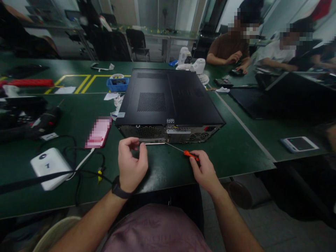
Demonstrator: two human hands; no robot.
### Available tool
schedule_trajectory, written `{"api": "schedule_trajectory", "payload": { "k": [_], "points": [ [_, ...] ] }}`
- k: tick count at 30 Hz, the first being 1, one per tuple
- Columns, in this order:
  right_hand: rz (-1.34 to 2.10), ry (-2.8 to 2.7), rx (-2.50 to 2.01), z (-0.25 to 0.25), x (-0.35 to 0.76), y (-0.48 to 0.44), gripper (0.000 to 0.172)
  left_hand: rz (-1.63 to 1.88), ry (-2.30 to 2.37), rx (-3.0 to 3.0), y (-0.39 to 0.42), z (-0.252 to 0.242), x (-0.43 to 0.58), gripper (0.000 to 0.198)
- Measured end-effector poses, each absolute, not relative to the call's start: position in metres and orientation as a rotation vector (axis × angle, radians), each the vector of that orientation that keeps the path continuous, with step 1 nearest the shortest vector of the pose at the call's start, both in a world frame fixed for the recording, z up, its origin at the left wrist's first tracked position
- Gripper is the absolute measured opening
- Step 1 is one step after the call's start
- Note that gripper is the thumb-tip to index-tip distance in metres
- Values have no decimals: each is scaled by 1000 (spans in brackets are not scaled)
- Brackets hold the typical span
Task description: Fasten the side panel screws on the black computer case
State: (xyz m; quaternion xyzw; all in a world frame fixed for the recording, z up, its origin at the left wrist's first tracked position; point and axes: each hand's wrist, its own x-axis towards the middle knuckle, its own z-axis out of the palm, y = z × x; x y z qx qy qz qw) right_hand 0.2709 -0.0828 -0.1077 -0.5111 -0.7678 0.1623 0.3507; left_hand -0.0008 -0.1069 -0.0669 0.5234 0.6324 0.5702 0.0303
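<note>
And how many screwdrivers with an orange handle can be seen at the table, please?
1: the screwdriver in the right hand, its shaft pointing at the black computer case. Others may be hidden.

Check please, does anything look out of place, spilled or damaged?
A crumpled white scrap beside the computer looks like litter, and black cables sprawl untidily near the white power bank. I see no spill or damage.

Phone screen (pixel 99 131) blurred, screwdriver tip (pixel 167 142) indistinct
</note>
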Motion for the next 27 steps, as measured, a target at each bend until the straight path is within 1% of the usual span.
{"api": "schedule_trajectory", "payload": {
  "k": [2,5,8,9,16,23,27],
  "points": [
    [471,-1868,-1360,-109,275,-84,24,1610,1900,1720,-103,-67,5,20],
    [540,-1763,-1375,-110,277,-87,25,1171,1744,2014,-93,-70,12,13],
    [572,-1710,-1365,-109,278,-88,25,768,1631,2206,-82,-80,20,19],
    [577,-1693,-1360,-109,278,-88,25,726,1617,2229,-79,-84,23,19],
    [672,-1602,-1338,-116,283,-88,27,653,1584,2316,-69,-101,35,20],
    [684,-1607,-1342,-115,283,-86,27,712,1659,2315,-72,-110,31,22],
    [678,-1620,-1344,-113,282,-85,28,763,1638,2304,-73,-113,24,18]
  ]
}}
